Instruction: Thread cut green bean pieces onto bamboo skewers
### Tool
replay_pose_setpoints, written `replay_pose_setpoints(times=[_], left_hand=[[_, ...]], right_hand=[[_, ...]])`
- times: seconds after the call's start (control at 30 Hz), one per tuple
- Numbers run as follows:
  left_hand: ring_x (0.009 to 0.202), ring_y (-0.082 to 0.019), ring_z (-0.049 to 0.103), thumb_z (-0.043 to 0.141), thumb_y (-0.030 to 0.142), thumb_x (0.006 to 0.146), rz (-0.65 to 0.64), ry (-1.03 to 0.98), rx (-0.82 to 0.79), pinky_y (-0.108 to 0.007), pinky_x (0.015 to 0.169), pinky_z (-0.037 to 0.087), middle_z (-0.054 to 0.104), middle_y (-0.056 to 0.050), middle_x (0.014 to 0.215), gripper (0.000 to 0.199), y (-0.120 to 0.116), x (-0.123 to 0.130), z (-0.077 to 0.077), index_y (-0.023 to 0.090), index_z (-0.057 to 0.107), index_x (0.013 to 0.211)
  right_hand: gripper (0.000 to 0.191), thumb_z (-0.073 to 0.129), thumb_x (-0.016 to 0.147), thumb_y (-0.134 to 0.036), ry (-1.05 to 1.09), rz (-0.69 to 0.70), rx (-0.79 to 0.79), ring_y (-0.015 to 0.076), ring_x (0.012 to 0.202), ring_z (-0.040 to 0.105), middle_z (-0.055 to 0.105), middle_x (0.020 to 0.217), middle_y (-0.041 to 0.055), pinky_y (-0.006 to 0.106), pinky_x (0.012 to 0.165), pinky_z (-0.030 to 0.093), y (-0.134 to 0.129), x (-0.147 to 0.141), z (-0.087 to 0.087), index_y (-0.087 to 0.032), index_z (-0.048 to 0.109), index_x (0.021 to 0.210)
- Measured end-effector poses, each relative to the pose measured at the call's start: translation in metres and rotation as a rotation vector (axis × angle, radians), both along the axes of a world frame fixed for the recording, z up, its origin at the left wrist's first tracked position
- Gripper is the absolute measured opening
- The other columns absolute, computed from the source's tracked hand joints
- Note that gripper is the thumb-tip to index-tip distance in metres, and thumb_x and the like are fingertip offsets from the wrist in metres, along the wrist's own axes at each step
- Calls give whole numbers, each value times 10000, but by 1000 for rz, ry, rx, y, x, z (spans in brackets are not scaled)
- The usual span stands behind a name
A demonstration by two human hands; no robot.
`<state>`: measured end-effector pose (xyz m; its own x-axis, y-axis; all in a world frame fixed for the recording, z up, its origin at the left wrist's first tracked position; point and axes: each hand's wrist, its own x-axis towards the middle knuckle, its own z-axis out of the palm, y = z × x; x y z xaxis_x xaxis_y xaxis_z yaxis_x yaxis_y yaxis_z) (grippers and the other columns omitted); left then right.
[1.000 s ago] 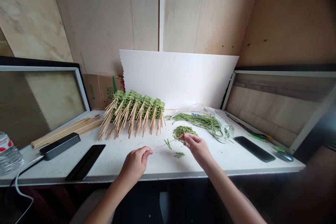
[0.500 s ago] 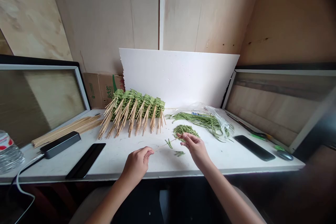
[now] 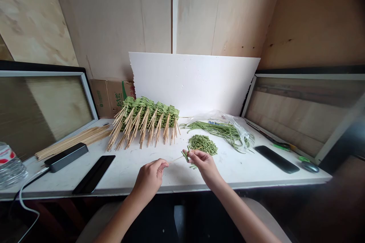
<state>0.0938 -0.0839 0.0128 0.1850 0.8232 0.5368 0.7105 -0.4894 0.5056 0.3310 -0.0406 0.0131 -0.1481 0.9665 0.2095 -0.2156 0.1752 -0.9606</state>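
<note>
My left hand (image 3: 150,174) is closed in a pinch on the near end of a thin wooden skewer (image 3: 177,158). The skewer slants up to the right, toward my right hand (image 3: 203,164). Cut green bean pieces (image 3: 185,155) are at its far part, and my right hand's fingers are closed on them. A few more cut pieces (image 3: 193,166) lie on the table just under that hand, partly hidden. Behind it sits a heap of short bean pieces (image 3: 203,143). Long uncut beans (image 3: 212,127) lie farther back, partly under a clear plastic bag (image 3: 242,131).
At the back left, bean-laden skewers (image 3: 151,115) are stacked in bundles, sticks toward me. Bare skewers (image 3: 74,139), a dark box-shaped device (image 3: 67,157), a phone (image 3: 94,174) and a bottle (image 3: 11,165) are at left. Another phone (image 3: 276,159) and a mouse (image 3: 309,166) are at right.
My right hand has moved left and slightly nearer along the skewer, and its fingers now grip the bean pieces on it. My left hand has barely moved.
</note>
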Motion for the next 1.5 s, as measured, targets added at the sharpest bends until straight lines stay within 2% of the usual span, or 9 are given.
replay_pose_setpoints(times=[0.17,0.27,0.4,0.57,0.77,0.93,1.07,1.27,1.5], left_hand=[[628,-180,662,421,295,1036,-3,22,-11,-259,632,461,709,-27,700,324,-2,2,3,218,696,882],[593,-175,625,412,330,1043,24,0,-29,-257,620,443,657,-12,651,338,-1,2,3,218,698,902],[584,-175,594,399,351,1046,75,-35,-73,-257,625,430,614,0,629,346,5,-4,0,216,698,937],[586,-181,586,398,356,1042,74,-33,-123,-257,627,426,592,6,619,346,9,-8,-4,215,692,928],[608,-188,610,404,334,1032,70,-10,-136,-259,640,434,622,-1,640,325,10,-7,-6,221,688,920],[612,-190,619,418,328,1021,74,-13,-136,-260,638,431,639,-3,644,313,10,-7,-6,225,696,921],[592,-183,592,405,355,1030,66,-40,-128,-260,628,424,605,2,627,342,12,-9,-6,218,701,927],[544,-158,527,420,456,1033,-18,-225,-204,-251,593,406,538,20,592,409,10,-5,-2,189,703,906],[537,-151,490,441,524,1023,-70,-309,-274,-254,576,388,509,25,580,458,7,0,-1,168,707,912]], right_hand=[[322,844,762,-536,-28,9,6,242,870,690,769,914,69,370,838,545,-1,-1,2,-219,810,809],[300,823,792,-520,-116,18,73,256,913,690,775,1012,81,376,830,539,4,11,10,-229,817,865],[272,721,888,-493,-479,-59,284,315,1056,650,768,1107,89,439,890,505,15,37,12,-286,819,1035],[84,801,788,-319,-984,-134,425,342,976,577,751,902,98,445,854,450,25,55,-7,-283,844,851],[91,757,796,-200,-1126,-155,443,324,976,566,737,896,82,403,815,434,25,52,-11,-269,811,818],[103,715,834,-194,-1067,-116,463,316,948,578,744,840,76,399,795,440,24,50,-9,-261,777,787],[115,674,883,-267,-883,-134,464,307,915,599,749,833,78,408,788,463,28,51,-9,-262,788,872],[308,743,841,-528,-444,-130,193,248,836,644,743,908,72,350,697,493,33,55,3,-226,773,895],[420,877,704,-548,62,-63,-42,204,784,638,722,835,47,317,693,518,27,52,20,-209,772,928]])
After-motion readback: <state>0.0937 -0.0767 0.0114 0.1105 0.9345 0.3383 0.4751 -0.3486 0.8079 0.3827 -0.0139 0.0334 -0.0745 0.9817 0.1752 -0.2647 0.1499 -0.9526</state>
